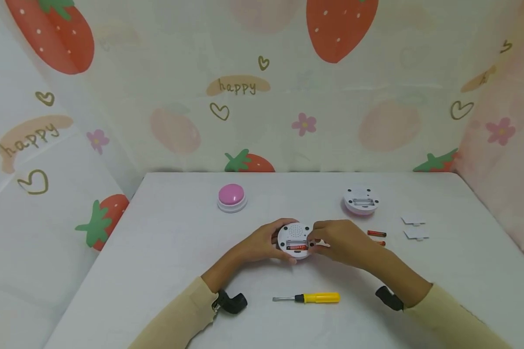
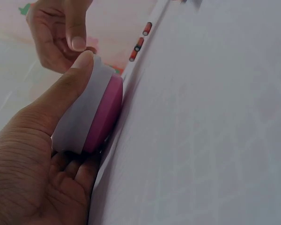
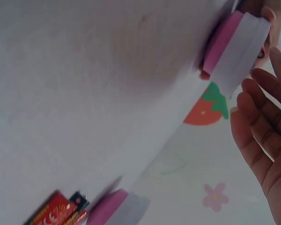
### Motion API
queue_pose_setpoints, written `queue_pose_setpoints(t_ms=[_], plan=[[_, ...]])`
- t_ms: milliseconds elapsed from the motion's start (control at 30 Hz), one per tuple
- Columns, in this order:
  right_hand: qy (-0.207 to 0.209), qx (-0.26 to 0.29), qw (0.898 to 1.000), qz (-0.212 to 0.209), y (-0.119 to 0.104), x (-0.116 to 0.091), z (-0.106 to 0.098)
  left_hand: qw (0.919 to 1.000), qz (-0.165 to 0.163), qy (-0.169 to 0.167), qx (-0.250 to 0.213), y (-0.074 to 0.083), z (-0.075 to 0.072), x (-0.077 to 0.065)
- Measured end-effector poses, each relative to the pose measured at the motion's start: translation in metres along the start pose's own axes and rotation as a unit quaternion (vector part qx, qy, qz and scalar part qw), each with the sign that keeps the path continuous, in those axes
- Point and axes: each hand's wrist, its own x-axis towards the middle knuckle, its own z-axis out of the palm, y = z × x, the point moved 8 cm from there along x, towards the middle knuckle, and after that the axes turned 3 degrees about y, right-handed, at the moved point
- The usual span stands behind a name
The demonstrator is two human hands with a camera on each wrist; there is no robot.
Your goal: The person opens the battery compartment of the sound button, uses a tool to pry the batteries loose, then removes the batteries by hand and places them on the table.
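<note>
My left hand grips a round pink-and-white push button, turned with its white underside up. Its battery compartment lies uncovered, and a red battery sits in the near slot. In the left wrist view, the left thumb presses the white base while the other fingers curl underneath, beside the pink dome. My right hand is at the button's right edge, with thumb and index fingertips close to the compartment. Its other fingers are loosely extended in the right wrist view, and no object shows between them.
A yellow-handled screwdriver lies in front. An upright pink button stands at back left; another overturned button, its compartment uncovered, lies at back right. Red batteries and two white covers are on the right.
</note>
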Motion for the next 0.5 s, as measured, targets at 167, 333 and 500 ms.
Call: queue_pose_setpoints(t_ms=[167,333,500], plan=[[0.003,-0.003,1.0,-0.009,-0.006,0.004,0.006,1.0,0.003,-0.002,0.009,0.004,0.0,0.0],[0.001,0.007,1.0,-0.005,-0.008,0.006,0.01,1.0,0.004,-0.001,0.008,0.004,0.0,0.0],[-0.001,0.013,1.0,0.003,-0.009,0.008,0.014,0.9999,0.004,-0.001,0.01,0.003,-0.001,-0.001]])
